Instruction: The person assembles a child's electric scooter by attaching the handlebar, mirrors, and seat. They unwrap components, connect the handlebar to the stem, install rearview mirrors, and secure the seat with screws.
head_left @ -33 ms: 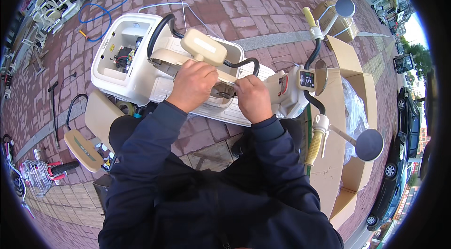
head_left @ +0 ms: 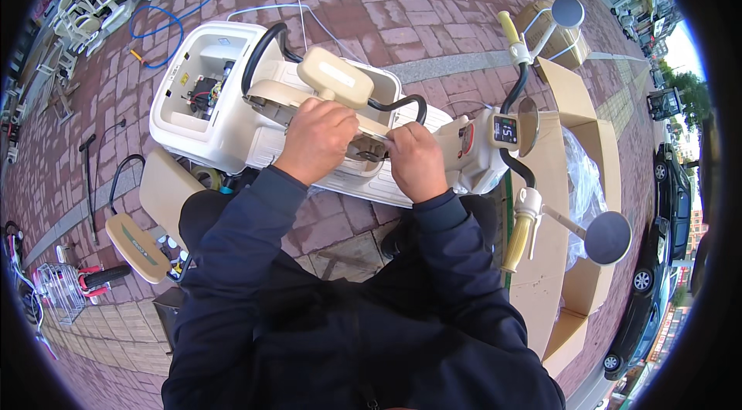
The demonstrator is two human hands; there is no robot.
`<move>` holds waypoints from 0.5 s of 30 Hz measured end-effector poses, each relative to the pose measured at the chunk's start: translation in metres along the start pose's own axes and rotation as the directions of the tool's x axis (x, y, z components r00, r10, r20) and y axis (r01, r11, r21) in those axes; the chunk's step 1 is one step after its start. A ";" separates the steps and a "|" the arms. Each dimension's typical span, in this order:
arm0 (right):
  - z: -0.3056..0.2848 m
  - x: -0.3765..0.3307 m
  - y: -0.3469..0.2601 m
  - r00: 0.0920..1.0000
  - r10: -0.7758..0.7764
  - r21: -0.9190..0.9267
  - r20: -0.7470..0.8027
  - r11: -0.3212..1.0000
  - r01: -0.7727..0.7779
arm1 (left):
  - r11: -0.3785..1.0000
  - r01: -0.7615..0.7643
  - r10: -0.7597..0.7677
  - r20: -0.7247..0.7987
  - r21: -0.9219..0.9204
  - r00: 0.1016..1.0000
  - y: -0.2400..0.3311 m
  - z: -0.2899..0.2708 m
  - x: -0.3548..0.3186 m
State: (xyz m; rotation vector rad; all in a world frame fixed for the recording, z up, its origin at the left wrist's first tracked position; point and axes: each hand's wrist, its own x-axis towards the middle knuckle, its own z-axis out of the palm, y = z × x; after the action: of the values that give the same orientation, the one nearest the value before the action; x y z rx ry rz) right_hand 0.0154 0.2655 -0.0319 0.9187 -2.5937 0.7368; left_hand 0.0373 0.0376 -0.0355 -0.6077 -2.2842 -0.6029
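A white electric scooter (head_left: pixel 259 132) stands crosswise in front of me. Over its middle is a tilted beige seat (head_left: pixel 274 91), with a beige padded backrest (head_left: pixel 336 76) beyond my fingers. My left hand (head_left: pixel 318 139) is closed on the seat's near edge, its fingers curled over. To its right, my right hand (head_left: pixel 417 161) pinches the right end of that edge, thumb and fingers together. Between the hands a dark fitting (head_left: pixel 369 153) shows under the seat. Whatever lies beneath my fingertips is hidden.
At left, the scooter's rear box (head_left: pixel 176 101) exposes wires and parts. Handlebars carry a lit display (head_left: pixel 505 130) and round mirrors (head_left: pixel 607 238). An opened cardboard box (head_left: pixel 537 255) lies to the right. A loose beige seat (head_left: pixel 137 249) rests by my left leg. A blue hose (head_left: pixel 182 26) crosses the paving.
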 end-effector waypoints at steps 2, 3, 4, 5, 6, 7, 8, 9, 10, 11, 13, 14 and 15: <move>0.000 0.002 0.001 0.993 0.115 0.084 0.041 0.989 -0.118 | 1.000 0.002 -0.002 0.001 -0.006 1.000 0.000 0.000 0.000; 0.000 0.003 0.001 0.984 0.169 0.128 0.062 0.976 -0.176 | 1.000 0.005 -0.005 0.005 -0.010 1.000 0.000 -0.001 0.000; 0.000 0.003 0.002 0.970 0.221 0.196 0.105 0.951 -0.238 | 1.000 0.009 -0.008 0.009 -0.014 1.000 0.001 -0.001 0.000; -0.001 0.004 0.002 0.952 0.268 0.259 0.151 0.918 -0.300 | 1.000 0.007 -0.007 0.009 -0.014 1.000 0.001 -0.002 0.000; -0.002 0.004 0.003 0.925 0.320 0.311 0.204 0.875 -0.371 | 1.000 0.005 -0.005 0.008 -0.014 1.000 0.000 -0.002 0.000; -0.003 0.005 0.003 0.926 0.313 0.324 0.210 0.871 -0.368 | 1.000 0.003 -0.003 0.010 -0.017 1.000 0.000 -0.002 0.000; -0.004 0.004 0.002 0.923 0.317 0.329 0.218 0.867 -0.375 | 1.000 0.003 -0.003 0.006 -0.015 1.000 0.000 -0.002 0.000; -0.005 0.004 0.002 0.920 0.319 0.335 0.227 0.861 -0.382 | 1.000 0.001 -0.001 0.005 -0.015 1.000 0.000 -0.002 -0.001; -0.006 0.004 0.002 0.959 0.235 0.274 0.161 0.922 -0.272 | 1.000 0.000 0.000 0.004 -0.014 1.000 -0.001 -0.002 -0.001; -0.007 0.003 0.002 0.985 0.142 0.204 0.100 0.966 -0.160 | 1.000 0.002 -0.002 0.001 -0.016 1.000 -0.001 -0.002 -0.001; -0.007 0.002 0.001 0.998 0.045 0.133 0.044 0.990 -0.051 | 1.000 0.011 -0.011 0.000 -0.019 1.000 0.000 -0.001 -0.001; -0.006 0.001 0.000 0.998 0.049 0.140 0.041 0.989 -0.054 | 1.000 0.004 -0.004 -0.007 -0.018 1.000 0.000 -0.001 -0.001; -0.005 0.001 0.000 0.998 0.054 0.148 0.043 0.987 -0.059 | 1.000 0.003 -0.003 -0.009 -0.017 1.000 0.000 -0.001 -0.001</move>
State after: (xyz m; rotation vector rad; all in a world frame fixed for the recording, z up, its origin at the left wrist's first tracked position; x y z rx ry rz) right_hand 0.0156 0.2681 -0.0270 0.9132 -2.6367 0.9492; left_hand 0.0384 0.0369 -0.0360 -0.6081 -2.2742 -0.6259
